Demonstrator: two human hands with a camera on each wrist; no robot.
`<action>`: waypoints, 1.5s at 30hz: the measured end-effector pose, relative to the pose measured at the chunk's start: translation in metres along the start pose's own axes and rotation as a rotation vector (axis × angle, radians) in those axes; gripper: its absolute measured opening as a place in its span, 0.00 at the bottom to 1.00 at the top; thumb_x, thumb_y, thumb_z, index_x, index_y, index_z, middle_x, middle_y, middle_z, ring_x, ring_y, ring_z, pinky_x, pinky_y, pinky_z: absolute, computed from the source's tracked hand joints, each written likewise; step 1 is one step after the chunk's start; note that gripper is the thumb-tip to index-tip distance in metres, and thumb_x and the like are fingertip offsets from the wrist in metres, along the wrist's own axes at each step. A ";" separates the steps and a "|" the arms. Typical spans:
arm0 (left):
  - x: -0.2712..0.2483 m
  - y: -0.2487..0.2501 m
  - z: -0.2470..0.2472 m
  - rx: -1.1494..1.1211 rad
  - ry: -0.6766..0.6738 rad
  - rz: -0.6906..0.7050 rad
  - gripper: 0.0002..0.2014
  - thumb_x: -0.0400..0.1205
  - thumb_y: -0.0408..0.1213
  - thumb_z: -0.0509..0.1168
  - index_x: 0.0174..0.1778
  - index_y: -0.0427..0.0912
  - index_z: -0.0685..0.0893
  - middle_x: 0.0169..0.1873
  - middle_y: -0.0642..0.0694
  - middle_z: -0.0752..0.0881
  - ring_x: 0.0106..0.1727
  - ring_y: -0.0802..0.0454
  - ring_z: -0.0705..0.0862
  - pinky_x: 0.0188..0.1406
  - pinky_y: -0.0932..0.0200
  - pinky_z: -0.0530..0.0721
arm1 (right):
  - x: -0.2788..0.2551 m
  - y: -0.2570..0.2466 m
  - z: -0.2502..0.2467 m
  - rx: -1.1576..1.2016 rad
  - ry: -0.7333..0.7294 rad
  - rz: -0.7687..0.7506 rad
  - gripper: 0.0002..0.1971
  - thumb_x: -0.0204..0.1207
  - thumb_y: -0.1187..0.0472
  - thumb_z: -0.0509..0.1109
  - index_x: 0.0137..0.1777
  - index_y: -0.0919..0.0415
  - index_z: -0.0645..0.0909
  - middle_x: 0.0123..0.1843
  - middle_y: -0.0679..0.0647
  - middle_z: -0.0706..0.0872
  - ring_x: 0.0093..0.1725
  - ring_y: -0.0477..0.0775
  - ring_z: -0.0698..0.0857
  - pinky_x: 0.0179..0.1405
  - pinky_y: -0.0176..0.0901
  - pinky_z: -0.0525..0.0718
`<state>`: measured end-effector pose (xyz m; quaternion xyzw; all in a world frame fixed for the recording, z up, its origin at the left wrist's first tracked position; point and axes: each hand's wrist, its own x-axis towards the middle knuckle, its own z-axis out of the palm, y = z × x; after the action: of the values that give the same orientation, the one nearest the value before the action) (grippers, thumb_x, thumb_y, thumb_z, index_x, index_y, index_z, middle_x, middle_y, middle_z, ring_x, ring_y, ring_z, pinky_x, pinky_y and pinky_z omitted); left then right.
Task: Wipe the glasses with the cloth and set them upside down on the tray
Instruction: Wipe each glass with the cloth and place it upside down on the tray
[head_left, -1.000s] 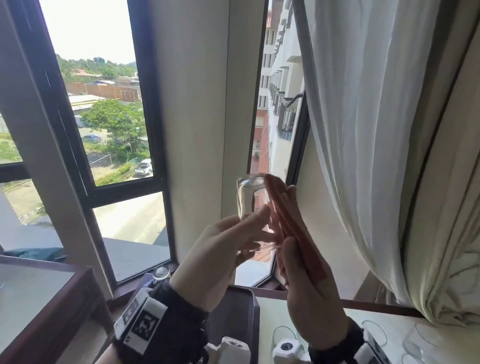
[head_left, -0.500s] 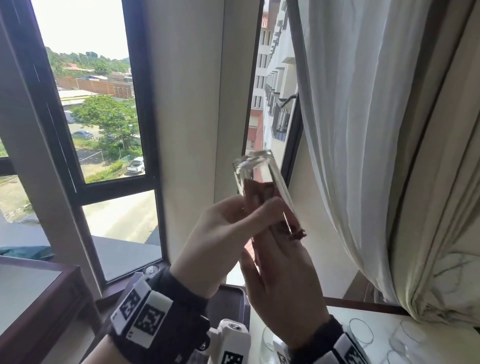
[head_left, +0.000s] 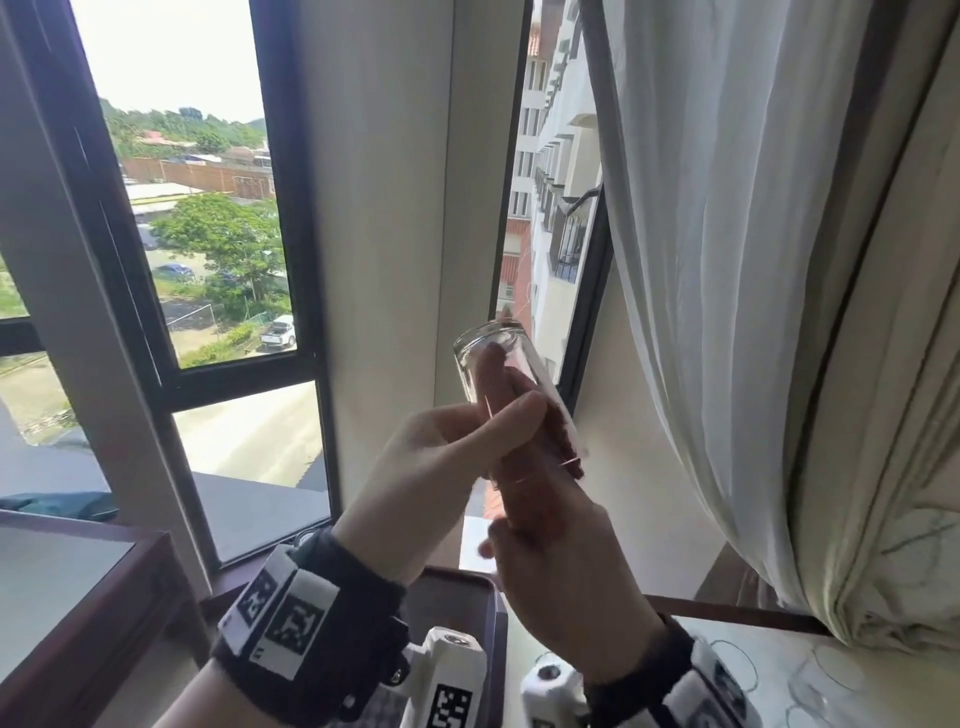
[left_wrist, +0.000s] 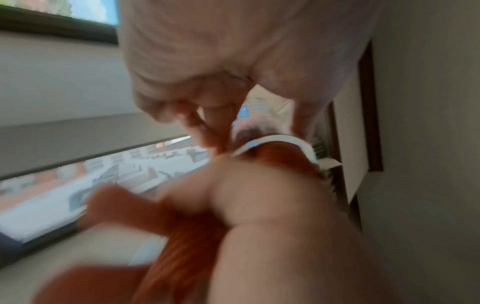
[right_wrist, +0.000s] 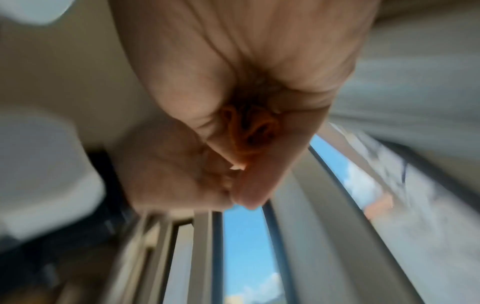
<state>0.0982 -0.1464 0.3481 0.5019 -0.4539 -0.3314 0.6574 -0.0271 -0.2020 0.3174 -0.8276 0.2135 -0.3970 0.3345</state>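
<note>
Wearing black wrist bands, I have both hands raised over the dark tray (head_left: 488, 613) and the pale tabletop where other glasses (head_left: 810, 686) wait at my right. My left hand (head_left: 441, 467) curls around the clear glass (head_left: 467, 358), held tilted with its base up. My right hand (head_left: 561, 587) has fingers (head_left: 491, 384) pushed inside it, pressing the reddish cloth (head_left: 571, 467). Beyond hang the white curtain (head_left: 753, 260) and the window (head_left: 197, 234).

left hand (head_left: 441, 467) grips tilted glass (head_left: 498, 374) | right hand (head_left: 561, 561) fingers inside with cloth (head_left: 550, 447)
</note>
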 end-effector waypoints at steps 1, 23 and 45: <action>0.000 0.003 0.002 0.085 0.047 0.006 0.22 0.73 0.60 0.77 0.32 0.42 0.94 0.28 0.40 0.89 0.29 0.58 0.83 0.31 0.63 0.78 | 0.003 0.007 0.000 -0.287 0.012 -0.148 0.29 0.72 0.71 0.66 0.66 0.38 0.79 0.47 0.51 0.90 0.40 0.51 0.88 0.44 0.34 0.83; 0.003 -0.020 -0.004 -0.125 -0.158 0.010 0.14 0.77 0.56 0.81 0.35 0.50 0.95 0.36 0.48 0.92 0.40 0.52 0.89 0.41 0.63 0.86 | 0.007 0.006 -0.009 1.247 -0.394 0.274 0.24 0.68 0.63 0.79 0.66 0.61 0.83 0.31 0.75 0.80 0.23 0.61 0.84 0.19 0.45 0.85; 0.018 -0.006 0.007 -0.014 -0.050 0.057 0.15 0.70 0.52 0.83 0.42 0.45 0.95 0.43 0.42 0.96 0.46 0.52 0.94 0.46 0.65 0.89 | -0.002 0.044 0.003 -0.477 0.125 -0.281 0.36 0.77 0.60 0.73 0.84 0.43 0.66 0.75 0.46 0.82 0.56 0.50 0.89 0.57 0.40 0.88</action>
<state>0.0983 -0.1666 0.3478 0.4759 -0.4821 -0.3282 0.6583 -0.0296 -0.2293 0.2833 -0.8783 0.2043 -0.4282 0.0584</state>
